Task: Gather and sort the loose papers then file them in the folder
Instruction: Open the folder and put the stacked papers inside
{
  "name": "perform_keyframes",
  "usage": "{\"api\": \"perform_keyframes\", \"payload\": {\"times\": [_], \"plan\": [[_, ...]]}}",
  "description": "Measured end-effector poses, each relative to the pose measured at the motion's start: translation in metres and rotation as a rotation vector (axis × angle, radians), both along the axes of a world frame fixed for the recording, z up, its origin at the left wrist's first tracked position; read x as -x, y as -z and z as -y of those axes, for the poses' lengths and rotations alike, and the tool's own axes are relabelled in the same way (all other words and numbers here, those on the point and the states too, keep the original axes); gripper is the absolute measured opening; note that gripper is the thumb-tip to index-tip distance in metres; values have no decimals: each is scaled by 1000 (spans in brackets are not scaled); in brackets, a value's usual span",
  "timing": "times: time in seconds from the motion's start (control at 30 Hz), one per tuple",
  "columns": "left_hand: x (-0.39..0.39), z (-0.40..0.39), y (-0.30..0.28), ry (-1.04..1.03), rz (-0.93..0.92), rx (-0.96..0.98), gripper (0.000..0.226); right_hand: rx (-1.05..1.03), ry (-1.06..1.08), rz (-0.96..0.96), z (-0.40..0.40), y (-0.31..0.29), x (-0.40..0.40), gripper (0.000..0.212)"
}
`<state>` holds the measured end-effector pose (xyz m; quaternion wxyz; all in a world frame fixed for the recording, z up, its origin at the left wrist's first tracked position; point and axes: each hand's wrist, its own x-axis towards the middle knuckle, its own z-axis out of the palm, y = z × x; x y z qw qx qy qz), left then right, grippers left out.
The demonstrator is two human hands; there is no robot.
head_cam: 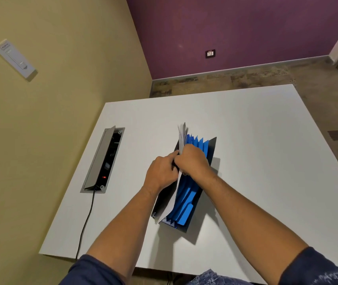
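Note:
A dark expanding folder (210, 148) with blue accordion dividers (186, 200) stands open in the middle of the white table (266, 151). A stack of white papers (182, 133) sits upright in its leftmost pocket, sticking out above and at the near end. My left hand (160, 173) grips the folder's left cover and the paper stack from the left. My right hand (192, 161) is closed over the top edge of the papers, fingers down among the dividers.
A grey cable box (102, 161) with its lid raised is set into the table at the left; a black cord (85, 221) runs from it over the near edge. A wall stands close on the left. Floor lies beyond the far edge.

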<state>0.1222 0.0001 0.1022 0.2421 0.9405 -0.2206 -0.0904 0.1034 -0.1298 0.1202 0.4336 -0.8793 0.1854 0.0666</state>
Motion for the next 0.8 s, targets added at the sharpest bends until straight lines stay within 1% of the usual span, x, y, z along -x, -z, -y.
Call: {"api": "perform_keyframes", "payload": {"times": [0.1, 0.17, 0.23, 0.3, 0.37, 0.4, 0.47, 0.53, 0.63, 0.73, 0.77, 0.8], "plan": [[2, 0, 2, 4, 2, -4, 65, -86, 59, -61, 6, 7, -7, 24], [2, 2, 4, 8, -4, -22, 71, -102, 48, -112, 9, 14, -8, 20], [1, 2, 6, 6, -11, -14, 72, -90, 54, -127, 13, 21, -7, 18], [-1, 0, 8, -3, -6, 8, 70, -47, 90, -90, 18, 26, -3, 20], [-3, -2, 8, -15, -1, 20, 67, 23, 116, -19, 24, 28, 3, 14], [-4, -2, 7, -29, -4, 23, 66, 42, 132, 14, 26, 30, 7, 15], [-6, -3, 7, -68, -16, 37, 64, 17, 150, 50, 28, 33, 14, 16], [-7, -3, 5, -75, -23, 36, 63, -11, 150, 45, 28, 35, 20, 4], [-8, 1, 3, -21, -20, 10, 66, 37, 148, 43, 26, 38, 22, 29], [-5, 5, 5, 11, -12, -6, 66, 142, 182, 123, 31, 38, 22, 52], [-4, 6, 6, 10, -11, 0, 66, 140, 199, 163, 33, 39, 22, 54], [-3, 6, 7, 7, -10, 3, 65, 133, 210, 199, 35, 40, 22, 53]]}}
